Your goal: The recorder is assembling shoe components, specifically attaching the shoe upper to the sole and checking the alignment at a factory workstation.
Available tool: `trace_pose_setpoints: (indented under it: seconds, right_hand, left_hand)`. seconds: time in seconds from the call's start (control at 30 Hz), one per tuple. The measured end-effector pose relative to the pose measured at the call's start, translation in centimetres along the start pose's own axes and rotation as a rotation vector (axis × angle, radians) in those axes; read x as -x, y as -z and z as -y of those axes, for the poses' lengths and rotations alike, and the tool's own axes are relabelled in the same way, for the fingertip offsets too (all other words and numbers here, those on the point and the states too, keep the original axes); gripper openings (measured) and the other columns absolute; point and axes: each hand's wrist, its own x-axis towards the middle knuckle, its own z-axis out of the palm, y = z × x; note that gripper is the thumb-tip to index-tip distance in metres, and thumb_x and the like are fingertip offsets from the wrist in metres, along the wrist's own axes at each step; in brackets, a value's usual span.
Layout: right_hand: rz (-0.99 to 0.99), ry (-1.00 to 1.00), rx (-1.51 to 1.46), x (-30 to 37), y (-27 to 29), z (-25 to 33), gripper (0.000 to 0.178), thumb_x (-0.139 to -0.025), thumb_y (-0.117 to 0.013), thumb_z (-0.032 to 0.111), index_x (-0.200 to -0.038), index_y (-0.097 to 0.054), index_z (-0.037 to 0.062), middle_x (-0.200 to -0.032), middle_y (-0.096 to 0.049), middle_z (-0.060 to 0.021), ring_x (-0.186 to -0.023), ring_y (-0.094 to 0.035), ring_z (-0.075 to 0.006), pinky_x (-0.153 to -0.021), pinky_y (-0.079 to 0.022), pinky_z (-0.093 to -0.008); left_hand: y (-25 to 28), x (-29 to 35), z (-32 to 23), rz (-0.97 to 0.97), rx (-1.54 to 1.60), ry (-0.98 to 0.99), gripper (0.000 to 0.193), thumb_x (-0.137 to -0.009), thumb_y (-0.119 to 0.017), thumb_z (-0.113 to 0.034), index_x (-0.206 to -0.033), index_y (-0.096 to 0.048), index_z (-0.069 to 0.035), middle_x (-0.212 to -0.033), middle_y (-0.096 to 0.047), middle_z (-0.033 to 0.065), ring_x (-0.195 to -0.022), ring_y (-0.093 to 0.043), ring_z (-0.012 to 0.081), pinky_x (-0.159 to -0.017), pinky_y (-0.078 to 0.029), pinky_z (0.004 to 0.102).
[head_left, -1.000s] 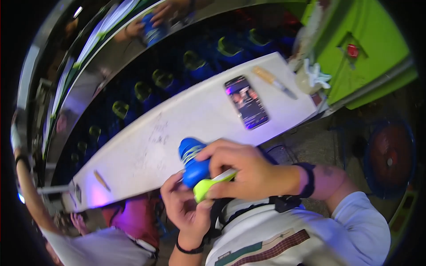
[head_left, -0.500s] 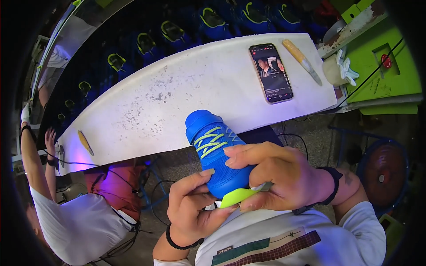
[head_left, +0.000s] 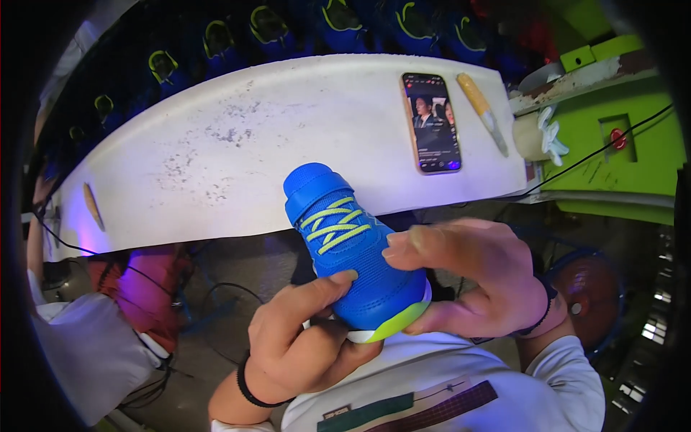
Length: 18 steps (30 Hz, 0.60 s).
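Note:
A blue shoe upper [head_left: 367, 255] with yellow-green laces and an ankle strap is held over the near edge of the worktable, toe toward me. Under the toe sits a sole [head_left: 399, 322], yellow-green with a white part, its edge against the upper. My left hand [head_left: 299, 345] is closed round the left of the toe, thumb on top and fingers beneath at the sole. On the right, my right hand [head_left: 486, 277] is closed at the shoe's side, one fingertip near the upper and another digit at the sole's edge; it is slightly blurred.
On the white worktable [head_left: 309, 122] lie a phone [head_left: 433, 137] showing a video, a yellow-handled knife [head_left: 479, 104] and another slim tool [head_left: 93, 205]. Several blue shoes [head_left: 270, 29] line the far side. A green machine [head_left: 612, 165] stands right, a co-worker [head_left: 93, 353] left.
The sole's toe end has come up against the upper; before, it was tilted away. My right hand has moved slightly right and turned. The view has shifted, and the co-worker shows less.

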Motion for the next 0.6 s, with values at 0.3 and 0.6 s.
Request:
trace_pose_setpoints:
  seconds: [0.3,0.6]
  right_hand:
    - [-0.137,0.056,-0.39,-1.0,-0.9,-4.8,0.049,-0.104,-0.043,0.037,-0.103,-0.069,-0.004,-0.108,-0.069,-0.0184,-0.107,-0.064,-0.0348,-0.107,-0.039,-0.0499]
    - [-0.013,-0.107,-0.665,-0.6,1.5,-7.1,0.039,-0.094,-0.066,0.031,-0.112,-0.065,-0.0029,-0.121,-0.064,-0.0187,-0.116,-0.06,-0.0275,-0.104,-0.043,-0.0409]
  left_hand:
    - [-4.7,-0.7,2.6,-0.081,-0.088,0.013,0.065,-0.061,-0.094,-0.044,-0.086,-0.047,-0.006,-0.097,-0.048,0.0158,-0.083,-0.049,0.0271,-0.066,-0.043,0.0327]
    - [-7.3,-4.7,5.2,0.07,-0.125,-0.035,0.108,-0.07,-0.058,-0.086,-0.135,-0.051,-0.001,-0.112,-0.058,0.0136,-0.11,-0.048,0.0354,-0.112,-0.016,0.0667]
